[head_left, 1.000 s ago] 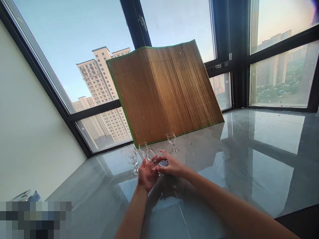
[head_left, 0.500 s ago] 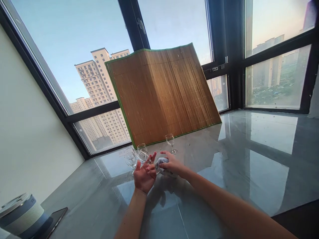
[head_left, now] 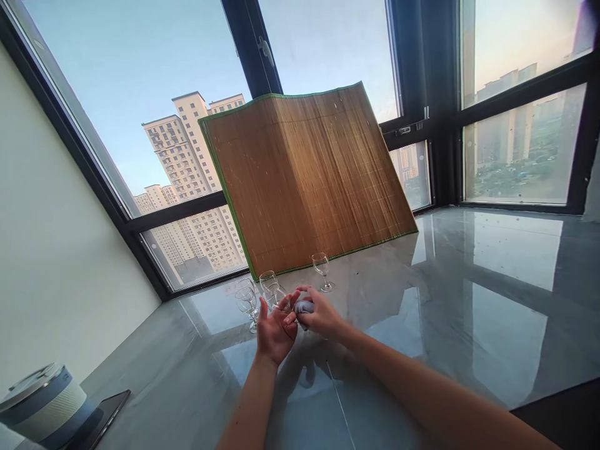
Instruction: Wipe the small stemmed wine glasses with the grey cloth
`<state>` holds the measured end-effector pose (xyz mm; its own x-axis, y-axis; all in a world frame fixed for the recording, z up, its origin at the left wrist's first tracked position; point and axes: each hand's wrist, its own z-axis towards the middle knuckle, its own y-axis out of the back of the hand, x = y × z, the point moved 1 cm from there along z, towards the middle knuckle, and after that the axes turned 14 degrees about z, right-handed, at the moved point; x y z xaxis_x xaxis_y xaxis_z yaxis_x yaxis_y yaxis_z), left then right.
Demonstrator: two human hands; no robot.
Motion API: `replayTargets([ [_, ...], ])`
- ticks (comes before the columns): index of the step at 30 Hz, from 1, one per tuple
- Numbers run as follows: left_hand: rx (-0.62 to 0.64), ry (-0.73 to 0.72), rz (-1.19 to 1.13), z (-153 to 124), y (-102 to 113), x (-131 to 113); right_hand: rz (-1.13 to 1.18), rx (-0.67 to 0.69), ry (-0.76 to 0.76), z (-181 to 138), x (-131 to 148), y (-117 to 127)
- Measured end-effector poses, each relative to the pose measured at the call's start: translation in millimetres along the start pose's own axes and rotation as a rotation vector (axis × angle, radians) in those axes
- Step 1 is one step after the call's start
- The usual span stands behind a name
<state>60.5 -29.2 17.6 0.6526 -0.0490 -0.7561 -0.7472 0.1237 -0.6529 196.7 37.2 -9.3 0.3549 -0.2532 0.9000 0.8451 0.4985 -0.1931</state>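
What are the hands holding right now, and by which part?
The right hand grips a pale cloth by its bunched folds. A clear glass shows beyond the left hand; whether it is held cannot be told.

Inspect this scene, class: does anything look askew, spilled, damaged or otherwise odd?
The slatted mat stands on edge before the windows, its surface bowed, where mats usually lie flat. One stemmed glass stands apart from the other glasses near the left hand. No spill or breakage shows in what is visible.
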Motion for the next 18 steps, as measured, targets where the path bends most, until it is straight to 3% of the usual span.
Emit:
replayTargets([
  [4, -0.063, 0.021, 0.07, 3.0, -2.0, 2.2, 0.059, -0.209, 0.022, 0.4, 11.2, 5.3],
  [7, -0.151, 0.007, 0.162, 5.6, -2.4, 4.8, 0.085, -0.246, 0.056, 0.7, 20.2, 8.8],
  [13, -0.111, 0.004, 0.33, 6.6, -6.3, 11.9, 0.26, -0.011, -0.085, 1.2, 17.2, 5.8],
  [18, -0.023, 0.056, 0.442, 4.5, -7.4, 15.8, 0.407, 0.068, -0.226, -4.3, 20.4, 5.6],
])
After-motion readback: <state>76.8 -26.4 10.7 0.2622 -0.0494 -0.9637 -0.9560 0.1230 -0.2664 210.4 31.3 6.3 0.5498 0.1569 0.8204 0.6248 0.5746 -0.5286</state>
